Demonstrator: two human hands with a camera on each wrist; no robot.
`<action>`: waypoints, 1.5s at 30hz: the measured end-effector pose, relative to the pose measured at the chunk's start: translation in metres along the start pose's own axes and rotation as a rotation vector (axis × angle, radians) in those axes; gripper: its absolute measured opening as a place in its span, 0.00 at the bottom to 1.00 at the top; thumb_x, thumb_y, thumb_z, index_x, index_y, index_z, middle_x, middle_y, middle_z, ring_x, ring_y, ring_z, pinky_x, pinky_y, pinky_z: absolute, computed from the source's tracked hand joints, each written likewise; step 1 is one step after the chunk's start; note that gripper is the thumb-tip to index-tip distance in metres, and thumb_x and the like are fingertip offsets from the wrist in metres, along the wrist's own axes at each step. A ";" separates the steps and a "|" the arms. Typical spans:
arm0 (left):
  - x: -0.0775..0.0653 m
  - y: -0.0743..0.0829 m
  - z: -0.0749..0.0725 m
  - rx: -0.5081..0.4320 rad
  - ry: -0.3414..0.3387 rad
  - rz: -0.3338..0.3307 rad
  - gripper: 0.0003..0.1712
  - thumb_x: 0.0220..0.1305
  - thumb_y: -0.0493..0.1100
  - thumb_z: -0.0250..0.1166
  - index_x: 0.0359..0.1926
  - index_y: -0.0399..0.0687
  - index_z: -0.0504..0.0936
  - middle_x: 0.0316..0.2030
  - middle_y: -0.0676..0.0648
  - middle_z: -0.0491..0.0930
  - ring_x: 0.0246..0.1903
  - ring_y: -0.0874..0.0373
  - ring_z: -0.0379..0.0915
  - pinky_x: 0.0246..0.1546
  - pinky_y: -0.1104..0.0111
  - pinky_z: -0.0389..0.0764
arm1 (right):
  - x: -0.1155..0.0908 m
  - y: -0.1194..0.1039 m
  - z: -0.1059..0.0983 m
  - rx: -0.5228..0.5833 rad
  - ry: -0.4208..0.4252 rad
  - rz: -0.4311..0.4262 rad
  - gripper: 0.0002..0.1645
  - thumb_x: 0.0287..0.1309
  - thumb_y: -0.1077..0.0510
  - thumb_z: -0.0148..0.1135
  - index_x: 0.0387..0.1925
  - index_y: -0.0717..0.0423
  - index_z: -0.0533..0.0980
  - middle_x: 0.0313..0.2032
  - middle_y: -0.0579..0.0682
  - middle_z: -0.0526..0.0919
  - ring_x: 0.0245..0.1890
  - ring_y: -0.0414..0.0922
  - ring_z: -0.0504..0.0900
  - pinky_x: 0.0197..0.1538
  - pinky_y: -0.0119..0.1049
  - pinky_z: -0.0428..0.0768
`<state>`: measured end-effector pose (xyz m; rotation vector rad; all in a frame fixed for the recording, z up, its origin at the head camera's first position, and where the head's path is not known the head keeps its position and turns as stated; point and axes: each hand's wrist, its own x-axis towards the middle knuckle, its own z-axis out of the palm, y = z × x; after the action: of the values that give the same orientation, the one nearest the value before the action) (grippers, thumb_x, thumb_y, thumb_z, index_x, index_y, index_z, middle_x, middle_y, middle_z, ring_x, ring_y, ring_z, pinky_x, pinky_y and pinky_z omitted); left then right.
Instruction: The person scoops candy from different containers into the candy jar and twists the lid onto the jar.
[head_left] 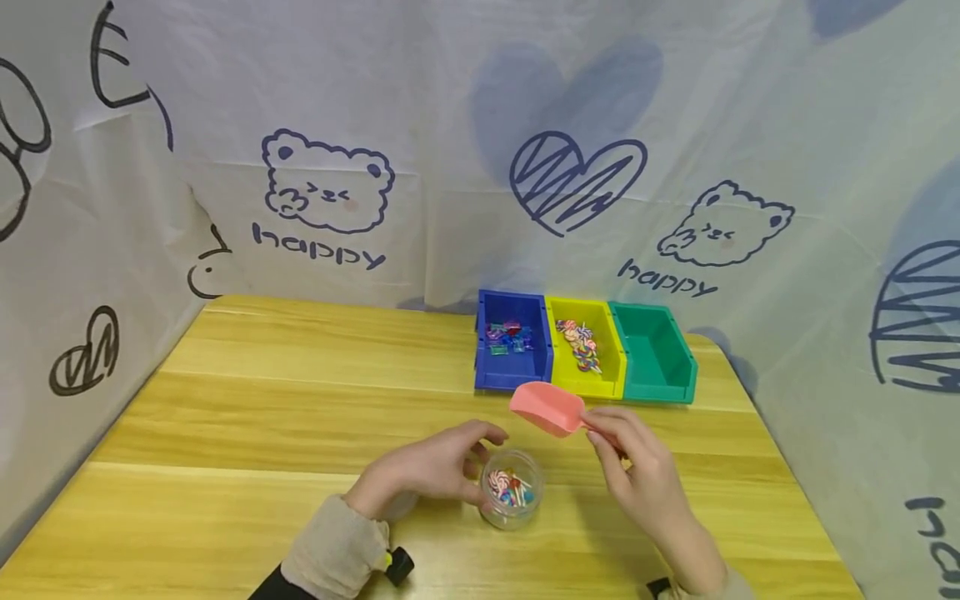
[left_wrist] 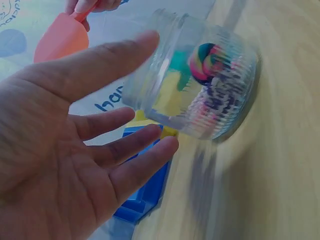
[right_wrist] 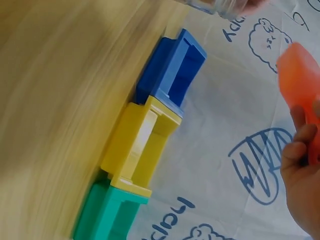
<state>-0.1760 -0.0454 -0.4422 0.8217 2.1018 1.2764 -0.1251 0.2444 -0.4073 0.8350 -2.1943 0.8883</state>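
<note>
A clear jar [head_left: 513,508] with small candy-shaped pieces [left_wrist: 212,95], one a striped swirl, stands on the table. My left hand [head_left: 438,462] is at its left side, thumb and fingers spread around it; whether the thumb touches the jar I cannot tell. In the left wrist view, the fingers [left_wrist: 145,157] are fairly straight and apart from the glass. To the right of the jar, my right hand [head_left: 637,467] pinches the handle of a pink scoop [head_left: 551,408], held above the table with its blade towards the left. No pieces show in the scoop.
Three joined bins stand at the back right of the wooden table [head_left: 300,400]. The blue bin [head_left: 513,379] has shiny gem-like pieces, the yellow bin [head_left: 611,379] swirl lollipop pieces, and the green bin [head_left: 656,346] shows a bare floor. A printed white cloth [head_left: 450,208] hangs behind.
</note>
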 end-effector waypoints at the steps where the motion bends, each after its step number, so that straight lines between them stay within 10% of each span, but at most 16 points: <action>1: 0.000 0.000 -0.001 0.013 0.012 0.012 0.49 0.54 0.38 0.81 0.73 0.38 0.66 0.69 0.40 0.70 0.61 0.48 0.72 0.61 0.56 0.79 | 0.001 0.001 0.001 0.002 0.025 -0.005 0.18 0.77 0.53 0.57 0.52 0.64 0.83 0.46 0.56 0.85 0.31 0.39 0.78 0.33 0.19 0.76; 10: 0.009 0.008 -0.009 0.036 0.174 0.133 0.51 0.56 0.41 0.81 0.76 0.44 0.63 0.72 0.39 0.64 0.69 0.39 0.66 0.68 0.53 0.73 | 0.011 0.016 0.013 -0.067 0.226 -0.048 0.17 0.75 0.55 0.61 0.50 0.66 0.85 0.42 0.60 0.84 0.25 0.40 0.72 0.29 0.22 0.70; 17: 0.022 0.021 -0.028 0.094 0.353 0.147 0.45 0.64 0.46 0.75 0.77 0.46 0.63 0.71 0.39 0.65 0.65 0.42 0.70 0.65 0.51 0.76 | 0.020 0.021 0.019 -0.092 0.236 0.029 0.22 0.53 0.75 0.72 0.51 0.65 0.85 0.43 0.60 0.84 0.38 0.51 0.81 0.45 0.20 0.76; 23: 0.043 0.024 -0.051 0.146 0.477 0.120 0.42 0.70 0.45 0.70 0.78 0.41 0.61 0.72 0.37 0.64 0.65 0.41 0.69 0.63 0.50 0.78 | 0.030 0.026 0.023 -0.097 0.229 0.073 0.20 0.54 0.76 0.71 0.50 0.64 0.85 0.41 0.59 0.83 0.35 0.49 0.76 0.39 0.27 0.72; 45: 0.113 -0.016 -0.091 0.114 0.513 -0.101 0.38 0.68 0.36 0.64 0.76 0.32 0.62 0.70 0.30 0.65 0.61 0.39 0.75 0.59 0.54 0.81 | 0.055 0.048 0.042 -0.242 -0.033 0.256 0.12 0.67 0.63 0.68 0.49 0.64 0.84 0.32 0.54 0.75 0.28 0.46 0.68 0.30 0.36 0.66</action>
<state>-0.3191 -0.0207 -0.4346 0.4529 2.5968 1.4348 -0.2068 0.2227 -0.4090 0.4638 -2.4150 0.7089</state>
